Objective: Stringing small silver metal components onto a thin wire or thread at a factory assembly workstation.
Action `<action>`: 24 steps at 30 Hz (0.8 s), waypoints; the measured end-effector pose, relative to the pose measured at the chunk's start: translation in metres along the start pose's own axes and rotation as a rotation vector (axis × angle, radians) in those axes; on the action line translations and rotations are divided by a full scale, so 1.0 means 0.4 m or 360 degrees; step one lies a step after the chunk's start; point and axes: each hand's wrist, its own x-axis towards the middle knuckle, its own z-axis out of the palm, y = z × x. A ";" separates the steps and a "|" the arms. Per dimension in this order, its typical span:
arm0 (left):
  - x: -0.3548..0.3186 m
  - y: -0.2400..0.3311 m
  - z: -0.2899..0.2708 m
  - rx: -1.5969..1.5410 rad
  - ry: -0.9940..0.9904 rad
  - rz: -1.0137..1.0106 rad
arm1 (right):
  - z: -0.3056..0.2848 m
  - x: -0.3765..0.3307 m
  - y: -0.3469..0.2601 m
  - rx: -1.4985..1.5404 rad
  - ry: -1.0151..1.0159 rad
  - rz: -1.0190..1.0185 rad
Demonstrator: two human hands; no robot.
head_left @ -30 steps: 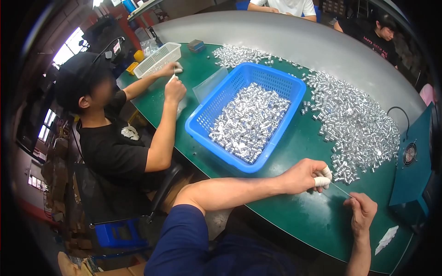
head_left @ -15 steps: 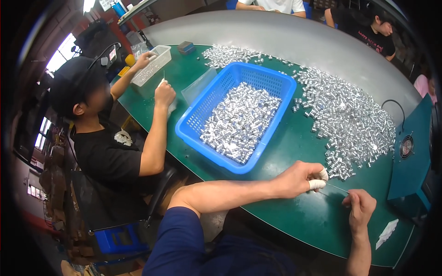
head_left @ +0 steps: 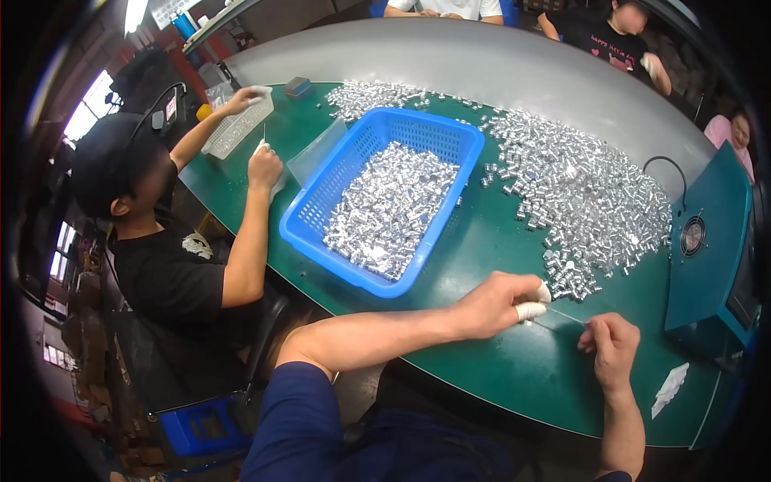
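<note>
My left hand is closed in a pinch, with white coverings on the thumb and a finger. Whatever sits between those fingertips is too small to make out. A thin straight metal rod runs from there to my right hand, whose thumb and fingers are closed on its other end. Both hands are above the green tabletop, just in front of a large pile of small silver metal cylinders. To the left stands a blue plastic basket holding many similar silver pieces.
A teal machine with a fan stands on the right, near a crumpled white tissue. At the left, a co-worker works beside a white basket. Other people sit beyond the grey curved barrier.
The view has swung slightly, so the scene sits further left. My hands keep nearly the same pose around the rod. A person at the far right now has a hand raised.
</note>
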 end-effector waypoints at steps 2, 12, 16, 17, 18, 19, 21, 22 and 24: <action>-0.002 -0.001 0.008 0.0650 0.0005 0.0580 | 0.002 -0.002 0.016 0.0449 -0.0094 0.0556; 0.007 0.006 -0.013 -0.0232 -0.0049 -0.0183 | 0.011 0.024 -0.002 -0.0506 0.0134 -0.0734; 0.000 0.015 0.002 0.0630 0.0031 0.0442 | -0.001 0.004 0.023 0.0792 -0.0255 0.0740; -0.002 0.014 0.004 0.0653 0.0055 0.0496 | 0.000 0.001 0.021 0.0794 -0.0251 0.0738; -0.003 0.013 0.007 0.0675 0.0078 0.0549 | 0.001 -0.002 0.017 0.0837 -0.0244 0.0723; -0.005 0.010 0.010 0.0674 0.0071 0.0547 | 0.003 -0.007 0.013 0.0881 -0.0236 0.0711; 0.002 0.002 0.013 -0.0041 -0.0021 0.0028 | 0.027 -0.014 0.009 0.0529 -0.0013 0.0309; 0.002 -0.008 0.009 -0.0172 -0.0015 -0.0064 | 0.036 -0.018 0.006 0.0164 0.0194 -0.0087; 0.011 -0.010 -0.002 -0.0232 -0.0039 -0.0112 | 0.011 0.003 -0.017 -0.0204 0.0191 -0.0450</action>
